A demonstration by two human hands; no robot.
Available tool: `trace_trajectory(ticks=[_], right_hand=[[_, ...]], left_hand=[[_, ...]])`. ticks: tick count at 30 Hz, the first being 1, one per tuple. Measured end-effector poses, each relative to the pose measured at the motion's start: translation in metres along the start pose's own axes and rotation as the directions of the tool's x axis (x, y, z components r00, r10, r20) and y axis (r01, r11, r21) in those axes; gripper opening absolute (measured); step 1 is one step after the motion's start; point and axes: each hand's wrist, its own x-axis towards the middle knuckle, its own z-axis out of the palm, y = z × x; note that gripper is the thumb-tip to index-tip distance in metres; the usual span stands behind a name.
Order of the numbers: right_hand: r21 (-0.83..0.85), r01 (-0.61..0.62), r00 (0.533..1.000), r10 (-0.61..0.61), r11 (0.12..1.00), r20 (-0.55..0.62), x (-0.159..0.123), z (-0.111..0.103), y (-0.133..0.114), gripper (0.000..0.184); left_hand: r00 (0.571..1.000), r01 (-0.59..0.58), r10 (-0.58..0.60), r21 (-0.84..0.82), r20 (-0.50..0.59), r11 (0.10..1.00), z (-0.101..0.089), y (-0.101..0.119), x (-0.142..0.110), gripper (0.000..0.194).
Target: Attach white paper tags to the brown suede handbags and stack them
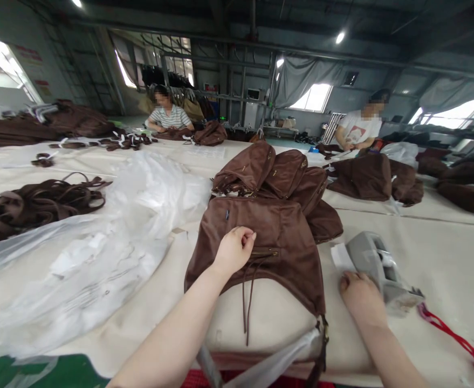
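Observation:
A brown bag (277,223) lies flat in front of me, with a zip, two thin hanging cords (248,307) and a strap at its lower right. Above its front panel is my left hand (237,245), closed with fingertips pinched together; anything held there is too small to make out. To the right of the bag, my right hand (362,296) rests low beside a grey tape dispenser (376,258). Its fingers are curled in near a white paper piece (342,257), and what they grip, if anything, is hidden.
More brown bags (287,172) are piled behind mine. On the left lie a clear plastic bag (87,275) with white contents and a heap of brown straps (38,202). A red cord (455,334) trails from the dispenser. Two people (171,116) work across the table.

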Motion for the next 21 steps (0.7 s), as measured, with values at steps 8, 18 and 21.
trace_trajectory(ticks=[8, 18, 21], right_hand=[[0.024, -0.151, 0.984, 0.153, 0.988, -0.094, 0.023, -0.072, -0.024, 0.031], [0.249, 0.479, 0.870, -0.416, 0.842, -0.266, -0.022, -0.152, -0.156, 0.014], [0.407, 0.591, 0.806, -0.535, 0.697, -0.254, -0.042, -0.163, -0.190, 0.015]], left_hand=[[0.985, 0.173, -0.151, -0.400, 0.085, 0.900, -0.012, -0.016, 0.002, 0.035], [0.987, 0.156, -0.153, -0.462, 0.045, 0.873, -0.023, 0.066, -0.050, 0.052], [0.963, 0.196, -0.256, -0.437, -0.082, 0.878, -0.025, 0.073, -0.076, 0.026]])
